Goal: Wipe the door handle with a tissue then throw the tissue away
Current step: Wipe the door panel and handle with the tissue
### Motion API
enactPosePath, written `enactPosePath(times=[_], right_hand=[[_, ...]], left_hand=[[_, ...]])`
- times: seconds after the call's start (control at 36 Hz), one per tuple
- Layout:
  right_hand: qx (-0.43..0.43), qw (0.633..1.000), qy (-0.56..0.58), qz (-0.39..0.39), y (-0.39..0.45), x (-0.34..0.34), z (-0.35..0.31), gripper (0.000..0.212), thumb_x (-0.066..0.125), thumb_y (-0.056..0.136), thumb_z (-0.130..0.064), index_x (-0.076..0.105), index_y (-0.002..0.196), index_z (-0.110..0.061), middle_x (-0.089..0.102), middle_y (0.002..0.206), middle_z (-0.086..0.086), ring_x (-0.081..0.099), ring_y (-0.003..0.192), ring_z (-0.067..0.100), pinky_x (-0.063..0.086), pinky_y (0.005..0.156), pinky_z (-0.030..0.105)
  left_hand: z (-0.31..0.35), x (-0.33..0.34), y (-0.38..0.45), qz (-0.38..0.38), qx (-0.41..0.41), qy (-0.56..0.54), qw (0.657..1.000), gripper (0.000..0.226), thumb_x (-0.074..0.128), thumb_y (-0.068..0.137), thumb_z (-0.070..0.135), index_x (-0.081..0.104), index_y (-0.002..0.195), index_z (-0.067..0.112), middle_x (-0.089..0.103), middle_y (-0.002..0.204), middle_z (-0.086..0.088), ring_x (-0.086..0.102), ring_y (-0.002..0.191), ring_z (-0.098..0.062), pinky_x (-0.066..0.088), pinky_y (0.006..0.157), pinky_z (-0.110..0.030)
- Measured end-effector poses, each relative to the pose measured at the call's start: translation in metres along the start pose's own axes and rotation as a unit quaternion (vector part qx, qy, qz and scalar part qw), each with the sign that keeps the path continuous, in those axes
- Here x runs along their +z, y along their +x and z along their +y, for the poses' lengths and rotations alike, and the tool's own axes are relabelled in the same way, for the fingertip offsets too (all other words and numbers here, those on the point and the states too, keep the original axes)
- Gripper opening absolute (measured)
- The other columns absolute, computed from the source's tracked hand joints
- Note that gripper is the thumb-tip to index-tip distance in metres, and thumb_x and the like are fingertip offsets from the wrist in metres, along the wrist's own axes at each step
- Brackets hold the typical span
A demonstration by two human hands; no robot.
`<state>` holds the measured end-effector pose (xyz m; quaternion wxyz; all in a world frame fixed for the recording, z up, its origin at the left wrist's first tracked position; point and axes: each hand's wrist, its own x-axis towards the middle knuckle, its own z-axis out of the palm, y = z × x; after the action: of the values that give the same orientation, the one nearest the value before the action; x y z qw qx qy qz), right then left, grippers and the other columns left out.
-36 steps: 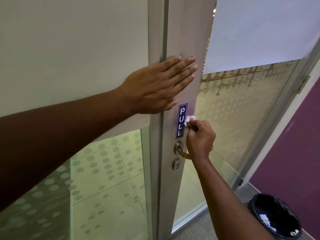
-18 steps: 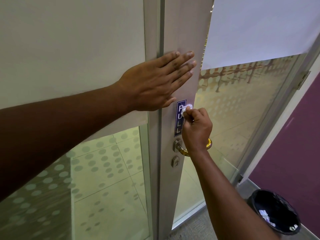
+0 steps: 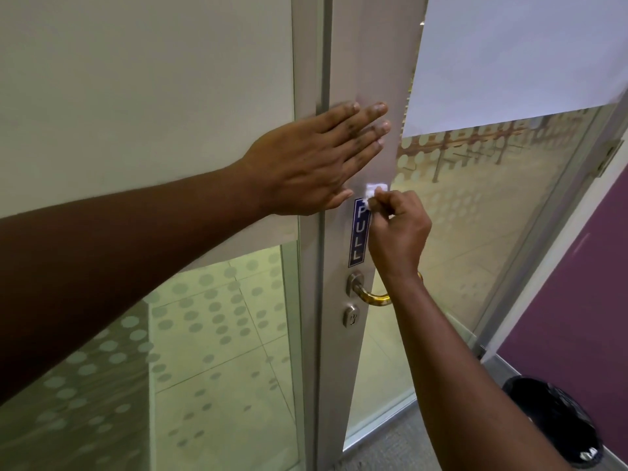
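Observation:
My right hand (image 3: 397, 232) pinches a small white tissue (image 3: 373, 191) against the grey door stile, at the top of the blue PULL sign (image 3: 359, 237). The brass-coloured door handle (image 3: 372, 297) curves out below my right wrist, which hides part of it. A round lock (image 3: 351, 315) sits under the handle. My left hand (image 3: 316, 161) lies flat on the stile above the sign, fingers spread and holding nothing.
A black-lined waste bin (image 3: 554, 419) stands on the floor at lower right, by a purple wall (image 3: 584, 283). A white paper sheet (image 3: 516, 52) covers the upper door glass. Frosted dotted glass panels flank the stile.
My right hand has slid the tissue upward along the stile, from beside the PULL sign to its top edge. My left hand has stayed pressed flat on the door.

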<state>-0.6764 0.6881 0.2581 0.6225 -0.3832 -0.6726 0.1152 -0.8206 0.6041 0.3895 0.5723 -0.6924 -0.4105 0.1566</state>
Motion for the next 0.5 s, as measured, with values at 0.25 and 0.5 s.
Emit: enactPosePath(times=[0.25, 0.5], right_hand=[[0.033, 0.999, 0.030, -0.021, 0.004, -0.025, 0.015, 0.017, 0.071, 0.089, -0.010, 0.076, 0.105, -0.012, 0.069, 0.095, -0.001, 0.060, 0.080, 0.002, 0.045, 0.072, 0.006], [-0.056, 0.998, -0.009, 0.007, -0.010, -0.004, 0.018, 0.019, 0.071, 0.089, -0.008, 0.073, 0.108, -0.006, 0.066, 0.100, 0.006, 0.062, 0.087, 0.012, 0.054, 0.076, 0.018]], left_hand=[[0.000, -0.001, -0.001, -0.009, -0.004, -0.007, 1.000, 0.079, 0.003, 0.105, 0.054, 0.004, 0.160, -0.002, 0.005, 0.168, -0.027, 0.001, 0.158, -0.040, 0.013, 0.129, -0.048], [0.000, 0.000, 0.000, 0.000, 0.002, 0.008, 1.000, 0.079, 0.002, 0.105, 0.054, 0.004, 0.160, -0.002, 0.006, 0.168, -0.026, 0.002, 0.158, -0.039, 0.013, 0.129, -0.048]])
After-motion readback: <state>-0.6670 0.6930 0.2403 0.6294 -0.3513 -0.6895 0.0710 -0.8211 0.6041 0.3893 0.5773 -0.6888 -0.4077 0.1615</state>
